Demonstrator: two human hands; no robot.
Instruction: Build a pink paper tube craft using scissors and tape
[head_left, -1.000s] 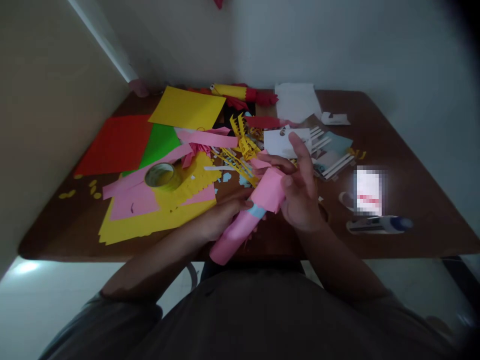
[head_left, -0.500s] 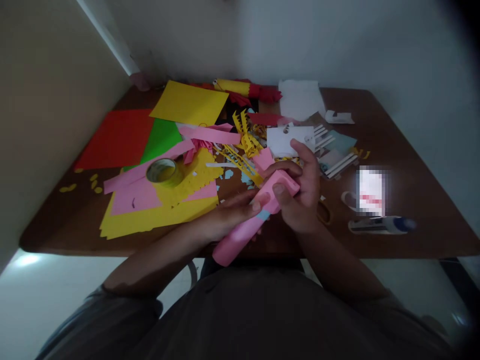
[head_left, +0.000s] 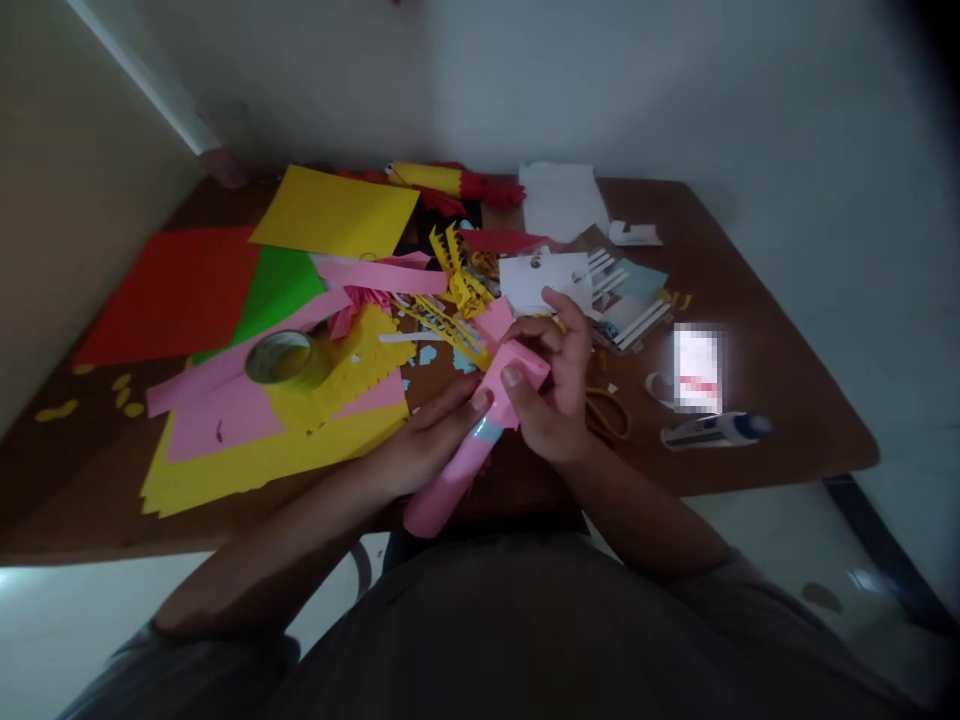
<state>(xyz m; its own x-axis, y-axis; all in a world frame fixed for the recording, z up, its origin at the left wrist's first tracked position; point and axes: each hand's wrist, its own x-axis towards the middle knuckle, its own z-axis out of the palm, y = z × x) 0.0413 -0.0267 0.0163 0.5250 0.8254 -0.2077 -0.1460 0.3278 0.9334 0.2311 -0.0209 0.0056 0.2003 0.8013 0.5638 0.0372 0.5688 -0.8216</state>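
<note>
A pink paper tube with a light-blue band slants upward above the table's near edge. Around its upper part wraps a looser piece of pink paper. My left hand grips the tube from the left, its thumb lying on the paper close to the blue band. From the right, my right hand pinches the pink paper, thumb on the front face and the other fingers behind, the index finger raised. Parts of both hands' fingers are hidden behind the tube.
The brown table bears yellow sheets, a red sheet, a green sheet, a tape roll and yellow paper scraps. Right of my hands lie scissors, partly hidden, and a white-and-blue glue bottle.
The view has swung to the right, so the table's contents sit farther left. Both hands keep their hold on the pink paper tube, with barely any change in the fingers.
</note>
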